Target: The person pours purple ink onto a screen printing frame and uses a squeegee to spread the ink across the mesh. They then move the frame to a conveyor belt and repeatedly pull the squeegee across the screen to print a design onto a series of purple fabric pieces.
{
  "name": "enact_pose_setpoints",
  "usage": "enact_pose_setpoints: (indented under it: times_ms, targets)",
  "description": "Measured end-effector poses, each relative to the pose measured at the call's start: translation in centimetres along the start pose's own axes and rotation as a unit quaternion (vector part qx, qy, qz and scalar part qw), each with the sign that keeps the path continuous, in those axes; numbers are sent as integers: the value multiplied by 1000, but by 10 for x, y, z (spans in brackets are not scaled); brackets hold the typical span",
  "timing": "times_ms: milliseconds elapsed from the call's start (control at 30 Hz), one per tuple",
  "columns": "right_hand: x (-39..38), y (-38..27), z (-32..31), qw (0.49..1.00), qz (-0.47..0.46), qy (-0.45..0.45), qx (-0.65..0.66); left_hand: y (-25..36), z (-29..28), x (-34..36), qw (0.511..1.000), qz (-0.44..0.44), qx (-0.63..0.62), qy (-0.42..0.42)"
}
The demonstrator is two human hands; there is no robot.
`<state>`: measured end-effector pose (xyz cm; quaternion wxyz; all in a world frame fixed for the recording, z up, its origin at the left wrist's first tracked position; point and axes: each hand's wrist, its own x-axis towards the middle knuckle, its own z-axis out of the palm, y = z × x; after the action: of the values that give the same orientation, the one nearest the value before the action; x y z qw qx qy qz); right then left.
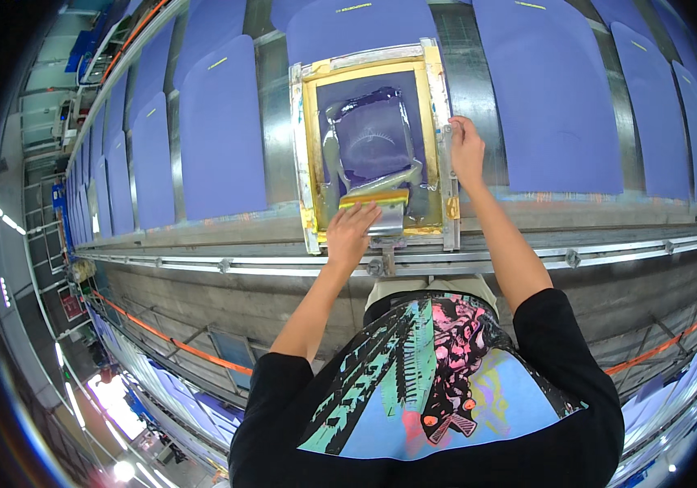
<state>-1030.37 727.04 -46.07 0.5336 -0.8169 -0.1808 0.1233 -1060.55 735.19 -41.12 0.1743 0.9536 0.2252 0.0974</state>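
A screen printing frame [298,154] with yellow-taped inner edges lies over a purple fabric panel [356,28]. Its mesh [370,146] carries a wet, glossy band of ink around a rectangle, with a small pale arc mark in the middle. My left hand [351,230] is closed on a squeegee [386,218] with a metal holder and a yellowish blade, at the near end of the mesh. With my right hand [466,150] I grip the frame's right side rail, fingers curled over its edge.
More purple fabric panels [556,98] lie in a row on metal plates [281,122] to both sides. A metal rail [487,265] runs along the near side, between the table and my body. Orange pipes [194,350] and another row of panels are behind me.
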Motion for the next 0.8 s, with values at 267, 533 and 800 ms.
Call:
enact_pose_setpoints:
  times_ms: [267,533,800]
  targets:
    - [0,-3,4,1000,4,-20,-8,-75,-49,207,979,-149,-52,-127]
    - [1,-4,0,1000,25,-8,-3,-50,22,122,998,-40,30,38]
    - [3,-2,3,1000,-10,12,13,-63,-29,173,978,-164,-53,-117]
